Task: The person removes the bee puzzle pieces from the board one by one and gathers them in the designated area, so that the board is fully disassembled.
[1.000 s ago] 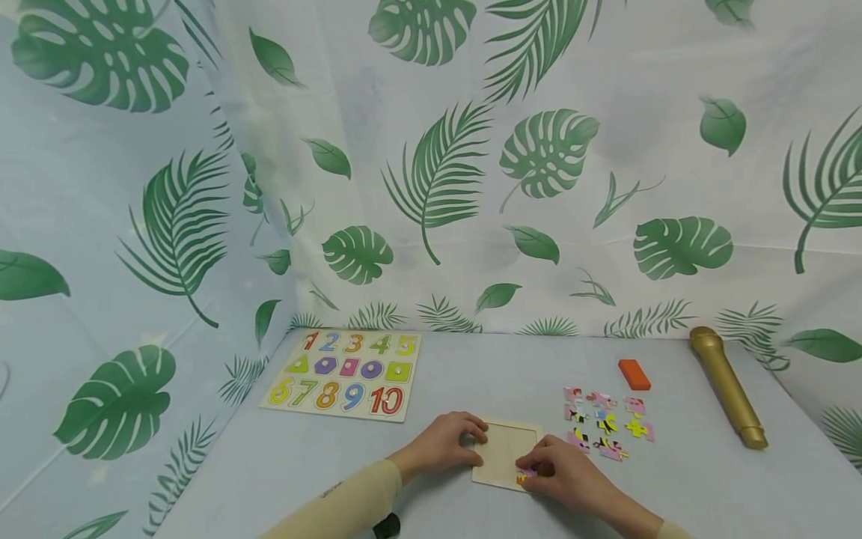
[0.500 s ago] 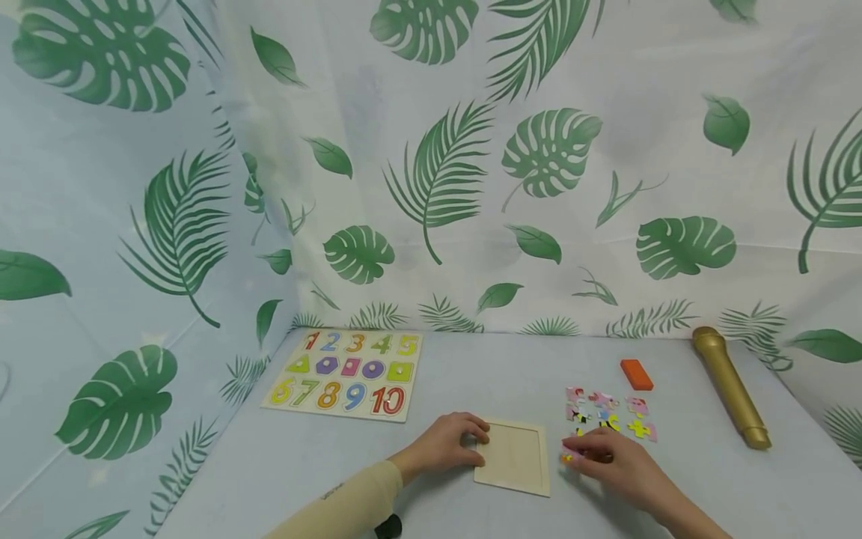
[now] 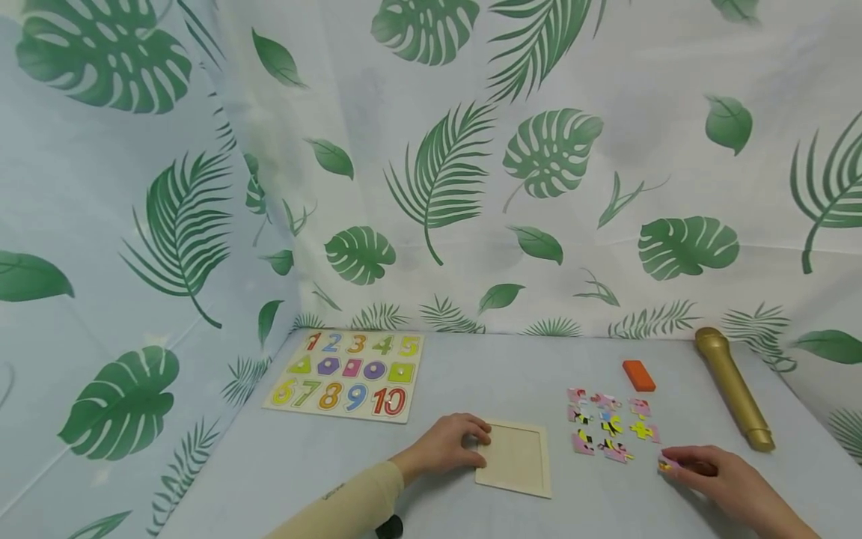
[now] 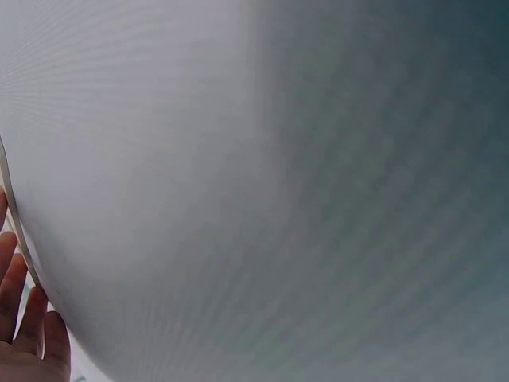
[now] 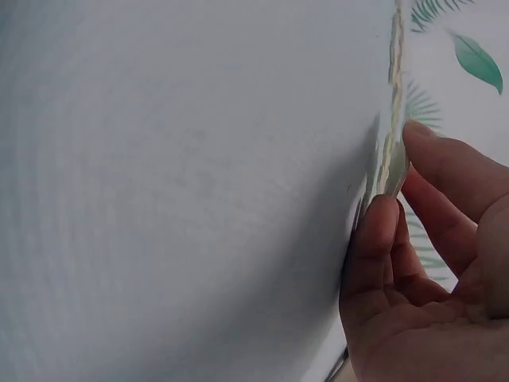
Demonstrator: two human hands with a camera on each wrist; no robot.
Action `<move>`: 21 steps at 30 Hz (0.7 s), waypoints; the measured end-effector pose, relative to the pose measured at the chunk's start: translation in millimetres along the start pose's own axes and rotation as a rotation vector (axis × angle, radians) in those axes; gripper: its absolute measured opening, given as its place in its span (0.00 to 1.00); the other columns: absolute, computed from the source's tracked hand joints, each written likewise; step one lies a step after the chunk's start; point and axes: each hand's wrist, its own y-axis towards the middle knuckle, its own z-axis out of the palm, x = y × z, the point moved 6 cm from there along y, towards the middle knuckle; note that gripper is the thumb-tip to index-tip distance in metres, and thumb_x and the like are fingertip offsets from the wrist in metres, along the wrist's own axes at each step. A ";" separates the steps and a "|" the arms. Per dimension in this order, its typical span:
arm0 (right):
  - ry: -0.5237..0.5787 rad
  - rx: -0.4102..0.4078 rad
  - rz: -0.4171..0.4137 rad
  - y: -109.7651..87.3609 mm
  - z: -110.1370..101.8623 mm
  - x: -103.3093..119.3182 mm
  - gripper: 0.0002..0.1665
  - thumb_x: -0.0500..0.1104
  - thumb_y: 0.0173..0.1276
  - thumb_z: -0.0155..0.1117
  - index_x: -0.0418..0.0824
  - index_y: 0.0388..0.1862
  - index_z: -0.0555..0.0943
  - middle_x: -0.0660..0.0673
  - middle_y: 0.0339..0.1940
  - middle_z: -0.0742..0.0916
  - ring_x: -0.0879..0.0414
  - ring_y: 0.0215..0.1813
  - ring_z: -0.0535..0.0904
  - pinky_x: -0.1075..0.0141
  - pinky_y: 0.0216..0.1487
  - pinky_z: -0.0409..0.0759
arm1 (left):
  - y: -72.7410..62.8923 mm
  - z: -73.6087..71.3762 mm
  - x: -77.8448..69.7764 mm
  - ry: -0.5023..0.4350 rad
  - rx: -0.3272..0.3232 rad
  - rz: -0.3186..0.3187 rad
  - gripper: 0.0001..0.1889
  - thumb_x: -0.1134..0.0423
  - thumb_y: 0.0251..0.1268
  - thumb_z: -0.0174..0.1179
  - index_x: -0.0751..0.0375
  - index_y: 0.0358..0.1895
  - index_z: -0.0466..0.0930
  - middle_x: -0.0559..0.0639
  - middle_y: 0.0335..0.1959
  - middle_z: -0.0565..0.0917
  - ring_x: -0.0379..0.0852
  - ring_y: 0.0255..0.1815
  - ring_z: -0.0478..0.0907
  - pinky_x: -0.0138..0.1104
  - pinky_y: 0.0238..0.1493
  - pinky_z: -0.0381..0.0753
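Note:
My left hand [image 3: 450, 447] grips the left edge of a square, pale wooden puzzle tray [image 3: 514, 458], with thumb and fingers spread along that side. In the left wrist view only the fingers [image 4: 32, 322] show, at the tray's rim. Right of the loose puzzle pieces [image 3: 611, 425], my right hand [image 3: 715, 474] pinches one jigsaw piece [image 3: 667, 463], pink with some yellow. The right wrist view has this piece [image 5: 395, 169] between thumb and fingertips, close over the table. The loose pieces lie in rows, printed pink, yellow and black.
A number and shape peg board [image 3: 343, 374] lies at the back left. An orange block [image 3: 639, 376] sits behind the loose pieces, and a gold microphone [image 3: 734, 389] lies at the right. Leaf-printed cloth [image 3: 444, 187] hangs behind the table.
My right hand has carried the jigsaw piece rightward, from the tray's lower right corner, past the loose pieces to their right side. The left hand stays on the tray.

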 end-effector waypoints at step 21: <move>-0.094 -0.005 -0.098 9.9 4.8 18.7 0.26 0.50 0.59 0.73 0.35 0.51 0.83 0.45 0.43 0.80 0.53 0.41 0.74 0.60 0.41 0.79 | -0.4 -0.3 -2.0 -0.001 0.003 0.002 0.15 0.58 0.55 0.73 0.55 0.47 0.86 0.42 0.55 0.82 0.37 0.60 0.74 0.32 0.63 0.69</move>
